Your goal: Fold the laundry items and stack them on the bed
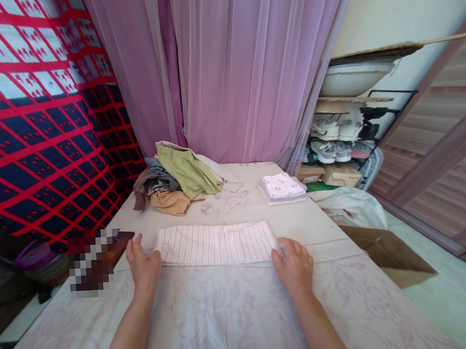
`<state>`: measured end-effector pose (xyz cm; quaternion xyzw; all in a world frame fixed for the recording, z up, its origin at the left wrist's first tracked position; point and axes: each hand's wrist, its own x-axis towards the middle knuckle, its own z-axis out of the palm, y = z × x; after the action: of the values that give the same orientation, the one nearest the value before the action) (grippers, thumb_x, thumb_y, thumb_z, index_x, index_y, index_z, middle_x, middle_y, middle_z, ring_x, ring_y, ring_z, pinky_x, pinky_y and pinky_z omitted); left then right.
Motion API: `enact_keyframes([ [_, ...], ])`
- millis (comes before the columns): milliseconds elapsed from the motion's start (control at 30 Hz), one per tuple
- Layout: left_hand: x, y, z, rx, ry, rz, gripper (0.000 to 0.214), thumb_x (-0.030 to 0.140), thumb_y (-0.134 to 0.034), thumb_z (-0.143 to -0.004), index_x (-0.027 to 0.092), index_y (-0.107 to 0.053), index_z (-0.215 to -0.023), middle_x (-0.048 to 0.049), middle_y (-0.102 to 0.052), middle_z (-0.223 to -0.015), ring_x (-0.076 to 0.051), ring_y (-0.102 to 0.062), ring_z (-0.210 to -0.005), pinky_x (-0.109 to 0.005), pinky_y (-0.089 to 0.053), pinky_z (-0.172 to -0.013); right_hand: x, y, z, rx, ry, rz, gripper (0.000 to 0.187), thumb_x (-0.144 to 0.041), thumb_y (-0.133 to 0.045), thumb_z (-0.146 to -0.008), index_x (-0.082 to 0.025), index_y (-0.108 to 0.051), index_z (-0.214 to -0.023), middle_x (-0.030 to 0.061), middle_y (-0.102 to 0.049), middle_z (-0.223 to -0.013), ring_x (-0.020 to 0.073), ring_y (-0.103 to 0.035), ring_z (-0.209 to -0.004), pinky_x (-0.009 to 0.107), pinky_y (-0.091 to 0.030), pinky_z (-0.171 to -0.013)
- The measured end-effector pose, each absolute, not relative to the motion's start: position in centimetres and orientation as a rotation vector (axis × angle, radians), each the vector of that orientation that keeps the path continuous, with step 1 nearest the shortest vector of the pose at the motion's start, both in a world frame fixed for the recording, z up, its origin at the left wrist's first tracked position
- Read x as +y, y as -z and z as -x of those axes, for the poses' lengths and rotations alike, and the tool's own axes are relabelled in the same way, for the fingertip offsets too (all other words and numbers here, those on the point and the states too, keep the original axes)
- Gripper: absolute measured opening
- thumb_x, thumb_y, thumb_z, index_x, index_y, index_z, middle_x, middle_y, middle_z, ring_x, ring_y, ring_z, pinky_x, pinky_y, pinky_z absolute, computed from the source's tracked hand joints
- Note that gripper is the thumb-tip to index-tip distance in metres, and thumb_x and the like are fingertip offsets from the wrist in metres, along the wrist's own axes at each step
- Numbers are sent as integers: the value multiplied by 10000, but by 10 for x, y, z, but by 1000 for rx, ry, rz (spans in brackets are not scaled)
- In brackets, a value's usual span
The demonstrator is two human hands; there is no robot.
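Note:
A white cloth with pink stripes point(217, 244) lies folded into a long, flat strip across the table in front of me. At its left end is my left hand point(143, 265), open, with the thumb by the cloth's edge and the fingers raised apart. My right hand point(295, 264) is at the opposite end, its thumb and curled forefinger closed about the right edge. What the remaining right fingers touch is hidden. Farther back on the right sits a stack of folded white and lilac cloths point(282, 186).
Crumpled clothes, with green shorts point(189, 171) on top, are heaped at the back left. A pixelated dark object point(95, 260) lies near the left edge. Purple curtains point(231, 75) hang behind the table point(216, 311). On the right stand a shoe rack point(336, 132) and an open cardboard box point(389, 249).

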<state>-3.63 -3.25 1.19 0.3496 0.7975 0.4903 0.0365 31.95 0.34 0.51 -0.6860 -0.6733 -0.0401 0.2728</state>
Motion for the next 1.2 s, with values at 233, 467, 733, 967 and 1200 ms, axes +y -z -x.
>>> enact_keyframes([
  [233,-13,-21,-22,1896,-742,-2251,402,206,-381,-881,208,-590,-1225,-70,-553,-1352,-249,-393,-1338,-500,-252,-1128,11,-22,-254,-2331,-262,1225,343,-227,-535,-829,-253,-629,-1158,69,-592,-1258,220,-489,-1173,369,-379,-962],
  [467,5,-17,-58,1796,-255,-2282,503,352,-359,-933,188,-423,-1403,-60,-369,-1498,-257,-253,-1410,-487,-169,-1151,52,-29,-249,-2471,-278,1438,360,-185,-441,-874,-232,-603,-1192,69,-636,-1188,215,-505,-1140,373,-332,-950],
  [733,12,-22,-67,1933,-290,-2144,468,432,-375,-926,216,-525,-1313,-78,-431,-1459,-271,-318,-1371,-501,-179,-1119,80,-28,-272,-2469,-329,1425,265,-233,-506,-841,-233,-673,-1047,57,-680,-1064,220,-543,-1069,389,-337,-942],
  [967,36,-45,-92,2121,-320,-2080,312,474,-591,-780,191,-689,-868,-96,-658,-1012,-291,-538,-1053,-425,-371,-905,77,10,-325,-1736,-439,1426,312,-310,-432,-821,-221,-709,-931,57,-724,-983,212,-639,-957,357,-473,-891],
  [1200,40,-64,-114,1994,-459,-1824,167,354,-560,-806,196,-596,-850,-47,-645,-870,-210,-583,-865,-300,-404,-739,59,31,-369,-1278,-661,1429,371,-497,-538,-738,-199,-713,-873,81,-738,-916,237,-673,-875,385,-505,-864],
])
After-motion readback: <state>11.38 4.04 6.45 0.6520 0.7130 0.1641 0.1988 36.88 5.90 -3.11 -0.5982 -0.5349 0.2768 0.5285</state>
